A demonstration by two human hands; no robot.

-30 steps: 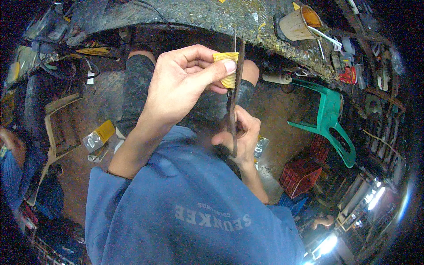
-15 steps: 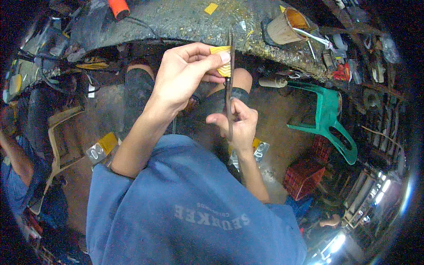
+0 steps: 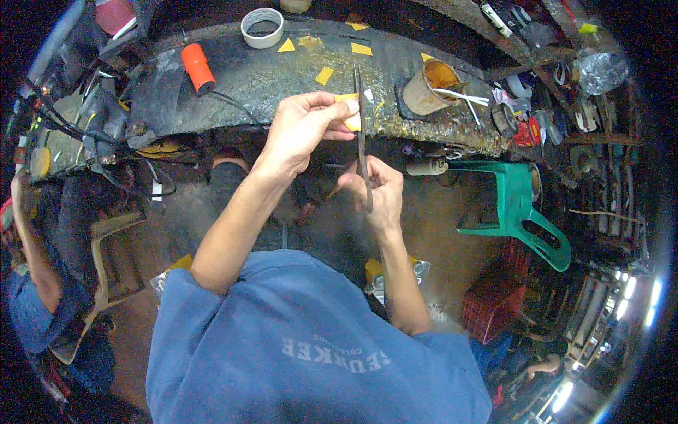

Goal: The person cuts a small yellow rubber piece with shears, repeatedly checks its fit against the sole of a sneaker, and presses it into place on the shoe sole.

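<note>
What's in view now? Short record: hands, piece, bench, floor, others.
left hand: pinching a yellow piece, thumb on top
right hand: gripping long dark scissors, tips pointing away from the body
piece position: right at the scissors; whether between the blades, cannot tell
bench: yellow scraps, pale tape roll, orange cylinder, beige container
floor, right side: green plastic chair, red crate
others: a co-worker's arm, far left
</note>
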